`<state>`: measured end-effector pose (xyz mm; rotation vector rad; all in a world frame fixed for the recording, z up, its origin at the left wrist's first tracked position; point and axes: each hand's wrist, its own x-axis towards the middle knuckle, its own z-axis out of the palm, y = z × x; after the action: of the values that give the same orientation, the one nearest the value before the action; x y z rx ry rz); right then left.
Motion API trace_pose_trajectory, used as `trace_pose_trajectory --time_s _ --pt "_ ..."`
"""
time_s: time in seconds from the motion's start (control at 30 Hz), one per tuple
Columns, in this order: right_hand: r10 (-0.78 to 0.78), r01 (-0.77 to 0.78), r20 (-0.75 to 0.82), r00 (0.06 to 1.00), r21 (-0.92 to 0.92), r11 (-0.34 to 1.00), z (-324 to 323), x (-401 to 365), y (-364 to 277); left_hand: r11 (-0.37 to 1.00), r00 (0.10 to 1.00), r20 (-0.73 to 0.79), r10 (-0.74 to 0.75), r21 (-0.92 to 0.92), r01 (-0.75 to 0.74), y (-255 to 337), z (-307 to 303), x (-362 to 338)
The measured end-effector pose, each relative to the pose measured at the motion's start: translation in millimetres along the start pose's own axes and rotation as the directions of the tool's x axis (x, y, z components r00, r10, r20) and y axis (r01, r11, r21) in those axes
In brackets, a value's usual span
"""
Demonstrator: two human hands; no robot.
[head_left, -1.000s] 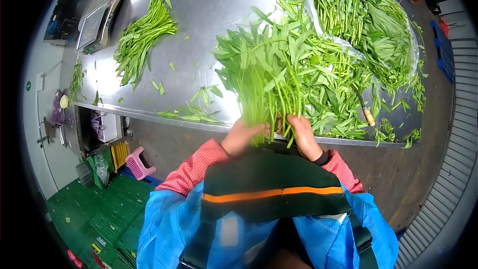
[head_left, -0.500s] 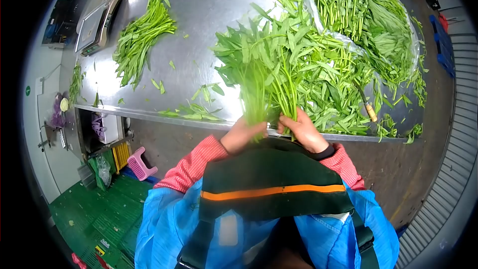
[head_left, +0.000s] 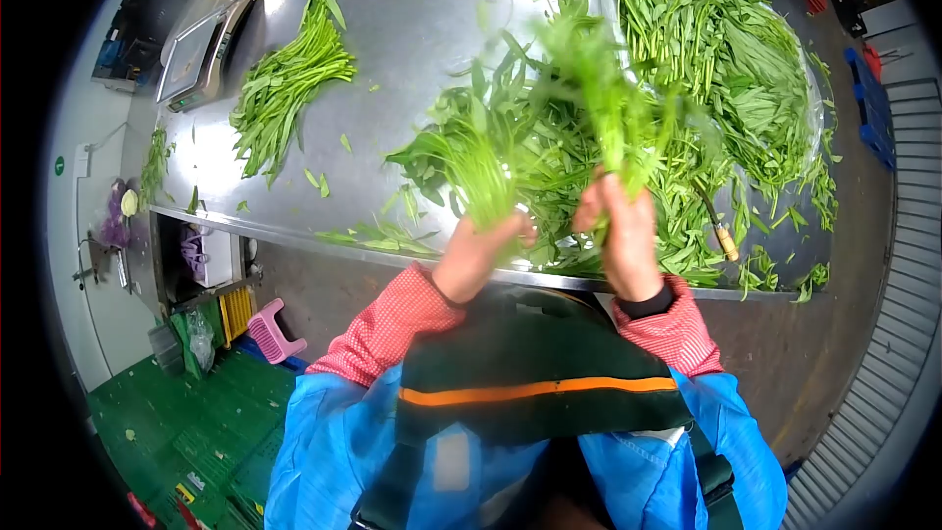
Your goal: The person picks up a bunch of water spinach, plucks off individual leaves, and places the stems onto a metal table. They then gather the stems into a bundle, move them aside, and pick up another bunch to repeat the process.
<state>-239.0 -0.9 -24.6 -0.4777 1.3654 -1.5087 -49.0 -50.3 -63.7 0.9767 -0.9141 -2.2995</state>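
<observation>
My left hand [head_left: 481, 255] is closed around the stems of a bunch of water spinach [head_left: 481, 167], its leaves pointing away from me over the table. To its right, my right hand [head_left: 623, 236] grips a second bunch of leafy greens [head_left: 608, 108], raised and smeared by motion. Beneath and behind both hands spreads a loose heap of the same greens [head_left: 677, 201]. A larger pile [head_left: 687, 59] lies behind it, partly on clear plastic. Near the table's front edge rests a tool with a pale wooden handle [head_left: 726, 242]; its dark curved end lies among leaves.
On the metal table [head_left: 412, 0], gathered bunches of greens [head_left: 294, 79] lie at the left, beside a weighing scale [head_left: 201, 59]. Loose leaves [head_left: 378, 238] are scattered along the front edge. A pink stool [head_left: 275, 332] stands on the floor at lower left. A blue pallet [head_left: 868, 108] is at right.
My hands have moved apart. The right one has risen away from me with its bunch, while the left has shifted slightly left, tilting its bunch leftward.
</observation>
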Motion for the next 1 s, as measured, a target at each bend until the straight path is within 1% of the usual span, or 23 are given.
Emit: trace_pose_trajectory --time_s 0.03,0.07,0.13,0.17,0.27,0.3,0.4,0.43,0.47,0.5,0.53,0.57,0.67,0.7,0.77,0.8,0.87,0.93,0.97,1.0 --pt "0.116 -0.119 0.113 0.987 0.022 0.993 1 -4 17 0.999 0.999 -0.003 -0.037 0.025 0.037 -4 4 0" --pt "0.224 -0.237 0.228 0.948 0.031 0.971 1 -8 34 0.998 0.998 -0.001 -0.06 -0.018 0.06 -14 4 1" --pt "0.218 -0.191 0.136 0.966 -0.184 0.964 4 -15 61 0.988 0.994 0.003 -0.111 -0.104 0.11 -32 1 1" --pt "0.239 -0.204 0.157 0.958 -0.21 0.956 -1 -17 63 0.956 0.984 0.037 -0.174 -0.234 0.178 -35 1 -1" --pt "0.329 -0.277 0.164 0.93 -0.277 0.92 -20 -11 64 0.921 0.968 0.089 -0.234 -0.299 0.25 -35 2 -5" --pt "0.385 -0.352 0.162 0.909 -0.198 0.915 -29 -9 74 0.922 0.967 0.105 -0.233 -0.293 0.254 -32 4 -6" --pt "0.389 -0.39 0.13 0.912 -0.021 0.921 -27 -15 67 0.929 0.964 0.147 -0.222 -0.267 0.255 -25 10 -6" --pt "0.364 -0.363 0.123 0.923 -0.034 0.931 -28 -17 68 0.933 0.963 0.156 -0.218 -0.255 0.253 -24 11 -6" --pt "0.272 -0.255 0.129 0.954 -0.134 0.958 -33 -18 75 0.937 0.963 0.165 -0.215 -0.242 0.251 -25 12 -6" --pt "0.178 -0.142 0.144 0.973 -0.232 0.962 -41 -18 86 0.932 0.957 0.153 -0.245 -0.235 0.276 -27 12 -7" --pt "0.047 0.022 0.173 0.984 -0.376 0.927 -42 -17 88 0.925 0.951 0.14 -0.275 -0.23 0.302 -30 12 -6" --pt "-0.084 0.177 0.2 0.976 -0.509 0.843 -43 -17 89 0.918 0.944 0.127 -0.305 -0.224 0.326 -34 11 -6" --pt "-0.029 0.176 0.219 0.975 -0.694 0.698 -40 -18 96 0.96 0.972 0.109 -0.21 -0.163 0.226 -50 10 2" --pt "0.052 0.134 0.202 0.978 -0.799 0.586 -41 -15 104 0.961 0.965 0.122 -0.231 -0.129 0.246 -55 6 4" --pt "0.126 0.098 0.206 0.97 -0.812 0.575 -40 -15 95 0.956 0.951 0.143 -0.275 -0.061 0.286 -60 1 7" --pt "0.163 0.081 0.208 0.964 -0.819 0.568 -40 -16 88 0.957 0.95 0.161 -0.267 -0.074 0.281 -61 0 7" --pt "-0.081 0.323 0.319 0.944 -0.851 0.413 -39 -19 50 0.958 0.949 0.195 -0.246 -0.102 0.269 -56 4 7" --pt "-0.243 0.353 0.308 0.92 -0.92 0.171 -37 -16 26 0.959 0.949 0.193 -0.25 -0.088 0.27 -58 1 8" --pt "-0.24 0.325 0.284 0.928 -0.933 0.156 -35 -12 16 0.959 0.948 0.193 -0.252 -0.081 0.272 -58 1 8" --pt "-0.283 0.42 0.353 0.892 -0.879 0.225 -30 -9 12 0.96 0.957 0.17 -0.233 -0.119 0.255 -57 3 6"
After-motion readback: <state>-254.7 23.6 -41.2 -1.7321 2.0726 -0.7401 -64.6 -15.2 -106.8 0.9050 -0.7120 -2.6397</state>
